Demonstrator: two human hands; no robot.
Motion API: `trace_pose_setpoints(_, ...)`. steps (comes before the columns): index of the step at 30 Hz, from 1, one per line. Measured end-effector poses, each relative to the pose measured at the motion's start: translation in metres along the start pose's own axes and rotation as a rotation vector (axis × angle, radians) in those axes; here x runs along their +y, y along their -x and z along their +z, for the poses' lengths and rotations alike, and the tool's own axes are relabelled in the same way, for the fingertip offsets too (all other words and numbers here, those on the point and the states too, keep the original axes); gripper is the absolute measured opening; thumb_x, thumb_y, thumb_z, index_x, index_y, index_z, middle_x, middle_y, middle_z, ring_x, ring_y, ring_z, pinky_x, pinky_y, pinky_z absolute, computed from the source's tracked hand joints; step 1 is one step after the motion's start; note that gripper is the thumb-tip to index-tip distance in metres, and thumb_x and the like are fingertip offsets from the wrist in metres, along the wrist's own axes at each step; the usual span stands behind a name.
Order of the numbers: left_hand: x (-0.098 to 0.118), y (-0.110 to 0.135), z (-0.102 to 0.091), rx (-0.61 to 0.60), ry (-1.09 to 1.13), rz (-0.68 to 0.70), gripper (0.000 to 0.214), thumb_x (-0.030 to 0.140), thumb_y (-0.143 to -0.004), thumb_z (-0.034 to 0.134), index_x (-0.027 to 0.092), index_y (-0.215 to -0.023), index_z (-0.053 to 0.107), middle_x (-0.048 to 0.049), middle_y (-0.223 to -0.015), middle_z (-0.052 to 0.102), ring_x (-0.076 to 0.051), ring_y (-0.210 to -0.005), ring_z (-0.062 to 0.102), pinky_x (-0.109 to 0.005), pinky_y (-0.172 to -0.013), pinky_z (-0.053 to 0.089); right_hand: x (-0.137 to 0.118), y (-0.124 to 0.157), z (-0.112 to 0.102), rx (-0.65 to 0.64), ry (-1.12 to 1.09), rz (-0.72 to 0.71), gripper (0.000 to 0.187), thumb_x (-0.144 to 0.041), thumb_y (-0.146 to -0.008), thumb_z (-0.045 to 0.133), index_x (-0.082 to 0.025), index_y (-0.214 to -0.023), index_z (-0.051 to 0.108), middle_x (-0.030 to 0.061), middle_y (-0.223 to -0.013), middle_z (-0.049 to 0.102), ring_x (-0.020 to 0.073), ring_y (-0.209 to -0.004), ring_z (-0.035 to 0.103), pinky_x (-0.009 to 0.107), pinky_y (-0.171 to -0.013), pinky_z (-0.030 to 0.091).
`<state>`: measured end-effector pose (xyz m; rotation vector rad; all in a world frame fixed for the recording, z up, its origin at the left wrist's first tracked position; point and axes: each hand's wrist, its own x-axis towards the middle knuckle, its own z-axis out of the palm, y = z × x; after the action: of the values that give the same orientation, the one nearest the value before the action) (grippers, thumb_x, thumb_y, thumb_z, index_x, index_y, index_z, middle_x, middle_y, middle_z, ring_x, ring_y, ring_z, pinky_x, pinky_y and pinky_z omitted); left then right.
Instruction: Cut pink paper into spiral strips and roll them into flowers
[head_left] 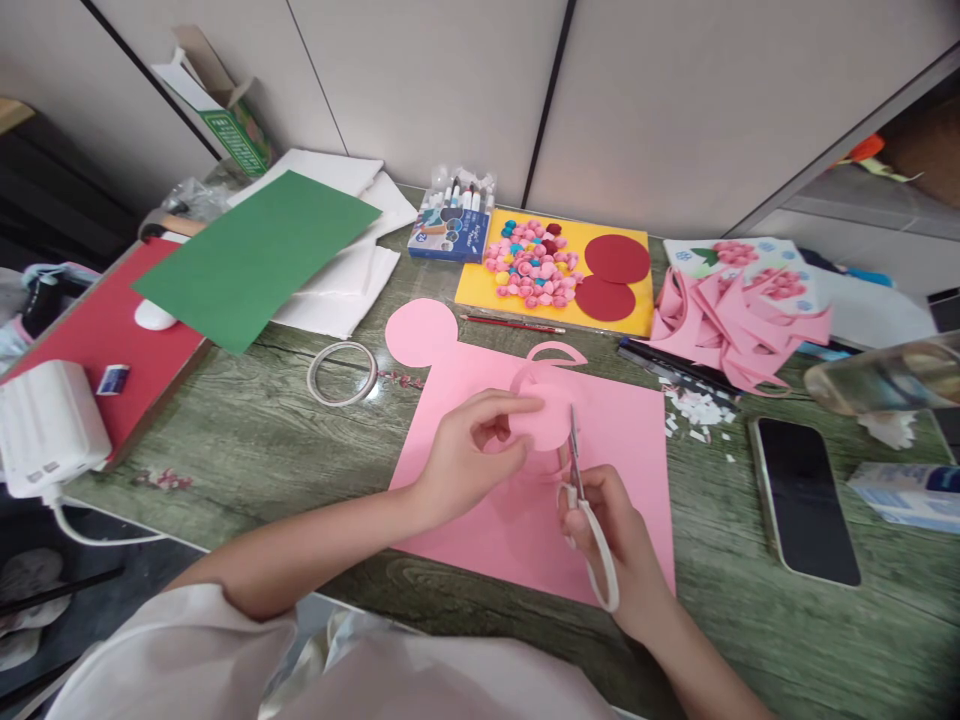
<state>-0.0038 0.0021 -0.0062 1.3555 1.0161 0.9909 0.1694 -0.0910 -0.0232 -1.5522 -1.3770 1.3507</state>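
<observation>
Far left: white power block (56, 428) on the red board (64, 335), right at the desk's front-left edge, cable hanging over. Green sheet (259, 255) covers the board's upper right, its lower corner sticking out over the desk (247, 420). Tape roll (312, 376) lies flat; wide stretch of desk surface left of and below it. Marker box (448, 235) at back, touching the yellow sheet (474, 285). Pink circle (421, 333) laps the top-left corner of the pink sheet (637, 430); sheet's lower edge sits just inside the desk's front edge.

Left hand (480, 445) pinches the pink disc (541, 415) between thumb and fingers, above the middle of the sheet. Thin pink strip (559, 350) curls off above. Scissors (600, 560) blades at disc's right edge, pointing up and away from the body; can't tell how far apart the blades are. Right hand (615, 535) grips the handles, over the sheet's right part.

Right: pink offcuts (735, 325) piled behind white scraps (697, 408). Strip of desk separates sheet's right edge from phone (806, 500).
</observation>
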Motion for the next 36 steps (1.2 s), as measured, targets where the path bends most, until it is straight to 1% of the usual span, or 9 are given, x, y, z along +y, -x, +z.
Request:
trace_pose_setpoints(5, 0.004, -0.0004, 0.0003, 0.013, 0.025, -0.015, 0.03, 0.009, -0.073, 0.061, 0.019, -0.1, 0.067, -0.0075, -0.099, 0.065, -0.015, -0.084, 0.058, -0.027, -0.071, 0.048, -0.0013, 0.0013, -0.0012, -0.008, 0.001, 0.007, 0.024, -0.046, -0.091, 0.044, -0.023, -0.097, 0.042, -0.0023, -0.072, 0.048, 0.0141, -0.062, 0.044, 0.027, -0.057, 0.036)
trace_pose_setpoints(8, 0.0057, -0.0006, -0.0003, 0.026, 0.041, -0.015, 0.026, 0.009, -0.073, 0.061, 0.018, -0.096, 0.068, -0.0074, -0.095, 0.066, -0.016, -0.085, 0.058, -0.027, -0.071, 0.048, -0.0021, 0.0016, -0.0015, -0.005, 0.003, 0.007, 0.022, -0.045, -0.091, 0.044, -0.023, -0.096, 0.043, -0.0023, -0.071, 0.048, 0.0137, -0.061, 0.044, 0.026, -0.055, 0.036)
trace_pose_setpoints(15, 0.0034, -0.0011, -0.0026, 0.052, 0.037, 0.061, 0.02, 0.01, -0.075, 0.061, 0.018, -0.09, 0.071, -0.006, -0.089, 0.067, -0.014, -0.081, 0.058, -0.025, -0.069, 0.047, -0.0039, 0.0004, -0.0011, -0.006, 0.022, -0.012, 0.022, -0.045, -0.091, 0.044, -0.023, -0.093, 0.043, -0.003, -0.07, 0.047, 0.0134, -0.059, 0.044, 0.026, -0.055, 0.036)
trace_pose_setpoints(20, 0.0019, -0.0013, -0.0026, 0.06, 0.055, 0.076, 0.02, 0.012, -0.077, 0.061, 0.019, -0.093, 0.071, -0.0056, -0.088, 0.066, -0.013, -0.081, 0.057, -0.025, -0.07, 0.047, -0.0047, 0.0004, -0.0012, -0.013, 0.021, -0.001, 0.021, -0.045, -0.091, 0.045, -0.024, -0.093, 0.042, -0.0031, -0.069, 0.047, 0.0141, -0.059, 0.044, 0.026, -0.055, 0.036)
trace_pose_setpoints(25, 0.0023, -0.0018, -0.0006, 0.074, 0.105, 0.053, 0.025, 0.013, -0.075, 0.064, 0.02, -0.099, 0.068, -0.0062, -0.098, 0.063, -0.014, -0.086, 0.057, -0.026, -0.073, 0.048, -0.006, -0.0002, -0.0014, -0.033, 0.006, 0.02, 0.021, -0.045, -0.09, 0.046, -0.024, -0.093, 0.043, -0.0027, -0.071, 0.048, 0.0139, -0.059, 0.045, 0.026, -0.054, 0.037)
trace_pose_setpoints(28, 0.0028, -0.0015, 0.0005, 0.081, 0.105, 0.046, 0.027, 0.011, -0.074, 0.065, 0.02, -0.1, 0.067, -0.0058, -0.099, 0.062, -0.014, -0.087, 0.057, -0.025, -0.072, 0.049, -0.0063, 0.0, -0.0018, -0.038, 0.0, 0.023, 0.021, -0.045, -0.09, 0.046, -0.024, -0.093, 0.042, -0.0026, -0.071, 0.048, 0.0136, -0.059, 0.045, 0.026, -0.054, 0.038)
trace_pose_setpoints(36, 0.0021, -0.0012, 0.0006, 0.014, 0.049, 0.008, 0.031, 0.006, -0.072, 0.062, 0.018, -0.099, 0.067, -0.0063, -0.094, 0.061, -0.013, -0.082, 0.056, -0.025, -0.069, 0.046, -0.0038, 0.0017, -0.0017, -0.026, -0.009, -0.002, 0.024, -0.047, -0.091, 0.043, -0.024, -0.095, 0.04, -0.0027, -0.072, 0.047, 0.0141, -0.063, 0.042, 0.027, -0.057, 0.035)
